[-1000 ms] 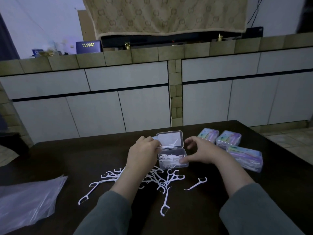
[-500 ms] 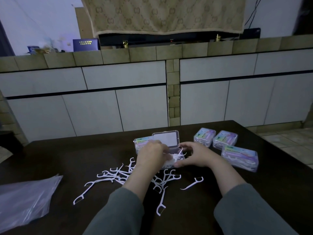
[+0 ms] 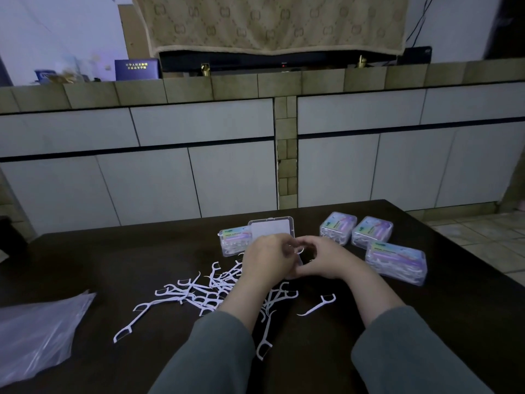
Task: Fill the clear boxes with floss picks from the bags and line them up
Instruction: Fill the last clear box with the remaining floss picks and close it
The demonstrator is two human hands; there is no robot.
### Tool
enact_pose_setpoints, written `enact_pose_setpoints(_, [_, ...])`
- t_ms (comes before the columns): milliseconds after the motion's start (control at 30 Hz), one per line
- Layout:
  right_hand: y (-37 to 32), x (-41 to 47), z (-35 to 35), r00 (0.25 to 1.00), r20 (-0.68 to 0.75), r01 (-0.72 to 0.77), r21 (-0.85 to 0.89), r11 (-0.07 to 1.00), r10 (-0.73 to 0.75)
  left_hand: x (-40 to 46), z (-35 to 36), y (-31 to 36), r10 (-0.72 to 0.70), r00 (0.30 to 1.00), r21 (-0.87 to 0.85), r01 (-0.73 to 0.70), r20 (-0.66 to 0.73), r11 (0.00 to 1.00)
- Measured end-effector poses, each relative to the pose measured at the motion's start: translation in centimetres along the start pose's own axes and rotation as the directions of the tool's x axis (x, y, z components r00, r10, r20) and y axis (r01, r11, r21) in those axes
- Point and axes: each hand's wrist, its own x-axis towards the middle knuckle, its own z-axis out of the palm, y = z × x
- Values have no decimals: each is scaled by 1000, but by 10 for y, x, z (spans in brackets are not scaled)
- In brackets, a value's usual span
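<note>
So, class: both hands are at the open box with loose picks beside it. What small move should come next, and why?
Probably settle the floss pick pinched at the open clear box inside it, then take another from the loose pile.

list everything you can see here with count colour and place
open clear box: 1, clear, lid up, table centre behind the hands
closed filled boxes: 4, clear with pastel labels, three right, one left of the open box
loose floss picks: many, white, scattered on the table near the left arm; one apart to the right
plastic bag: 1, clear, table's left edge
table: 1, dark brown
cabinets: pale grey, behind
cloth: 1, beige, hanging above
left hand: at the open box
right hand: at the open box
</note>
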Motion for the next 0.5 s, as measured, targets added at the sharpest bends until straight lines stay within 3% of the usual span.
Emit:
enact_pose_setpoints(133, [1, 1, 0, 1000, 15, -17, 7, 1000, 17, -1, -4, -9, -46, 999, -277, 40, -14, 960])
enact_pose_setpoints(333, [-2, -1, 0, 999, 16, -49, 14, 999, 49, -5, -15, -19, -139, 989, -687, 70, -45, 723])
enact_pose_setpoints(400, [-2, -1, 0, 998, 17, -62, 16, 998, 61, -5, -16, -24, -164, 985, -658, 95, -44, 747])
enact_pose_setpoints(500, [-2, -2, 0, 997, 13, -73, 8, 997, 73, -8, -19, -34, -116, 990, -303, 87, -79, 949])
